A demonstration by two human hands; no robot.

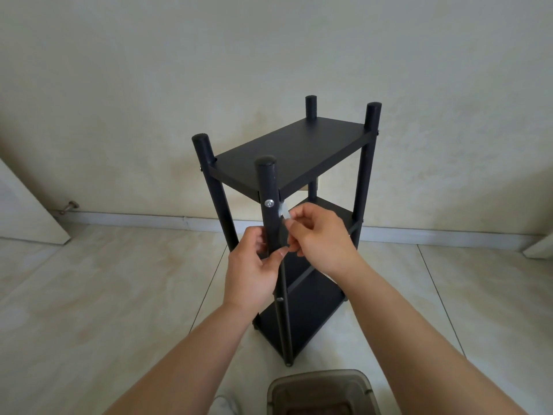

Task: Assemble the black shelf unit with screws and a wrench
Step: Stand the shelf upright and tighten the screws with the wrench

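Head view looks down on a pale tiled floor (89, 295) running up to a cream wall (269, 55), with the black shelf unit (293, 151) standing upright on the tiles just in front of that wall. The unit has three black boards between four round black posts. A brownish translucent plastic bin (321, 393) sits on the floor on the viewer's side of the unit, near its base. Left of the unit, a door (27, 211) edge shows, with a metal doorstop (69, 206) at the skirting. The left hand (254, 274) is wrapped around the unit's nearest post (270, 211), below the top board. The right hand (320, 238), just right of that post, is closed in a pinch on a small clear plastic piece (283, 212) that touches the post's side; what the piece is cannot be told. A silver screw (269, 202) sits in the nearest post level with the top board, just above both hands.
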